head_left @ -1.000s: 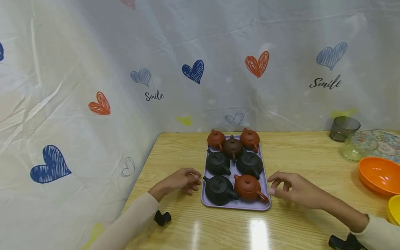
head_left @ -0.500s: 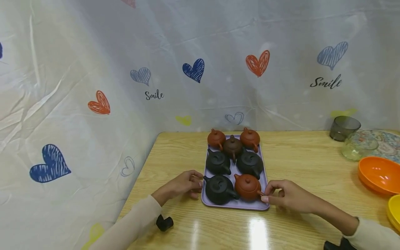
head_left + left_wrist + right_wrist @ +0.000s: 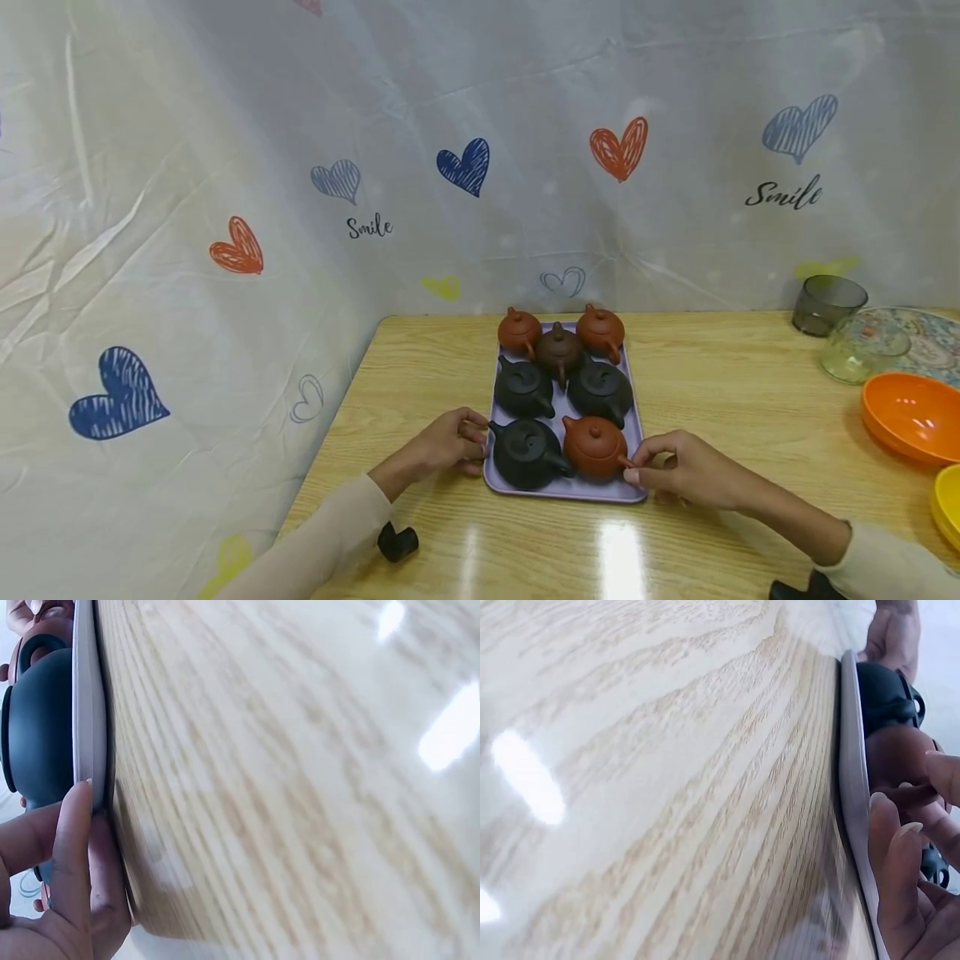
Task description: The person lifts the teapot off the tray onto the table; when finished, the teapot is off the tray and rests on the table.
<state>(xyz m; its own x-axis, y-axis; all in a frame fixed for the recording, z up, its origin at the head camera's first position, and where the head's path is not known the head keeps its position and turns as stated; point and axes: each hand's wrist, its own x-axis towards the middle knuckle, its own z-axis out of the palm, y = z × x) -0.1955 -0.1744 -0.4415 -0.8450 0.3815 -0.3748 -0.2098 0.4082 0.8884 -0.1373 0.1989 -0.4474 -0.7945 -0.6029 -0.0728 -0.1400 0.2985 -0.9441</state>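
Observation:
On a lilac tray [image 3: 558, 497] stand several teapots. My left hand [image 3: 448, 443] is at the tray's left edge, beside a black teapot [image 3: 528, 454]; in the left wrist view its bent fingers [image 3: 71, 855] grip the rim, with one finger lower down by the tabletop. My right hand [image 3: 686, 471] pinches the handle of a red teapot [image 3: 595, 448] at the tray's front right corner. The right wrist view shows thumb and finger at that handle [image 3: 913, 796], while other fingertips [image 3: 881, 806] touch the tray's rim.
Behind stand two more black teapots, a brown teapot [image 3: 559, 350] and two small red ones. At right are an orange bowl [image 3: 911, 417], a yellow bowl [image 3: 948, 504], a dark glass [image 3: 827, 307], a clear glass [image 3: 862, 354] and a patterned plate [image 3: 930, 333]. A heart-printed curtain [image 3: 525, 108] hangs behind the table.
Both hands have moved inward. The left has come from beside the tray onto its edge; the right has reached left and taken hold of the red teapot's handle. The teapots stay in place.

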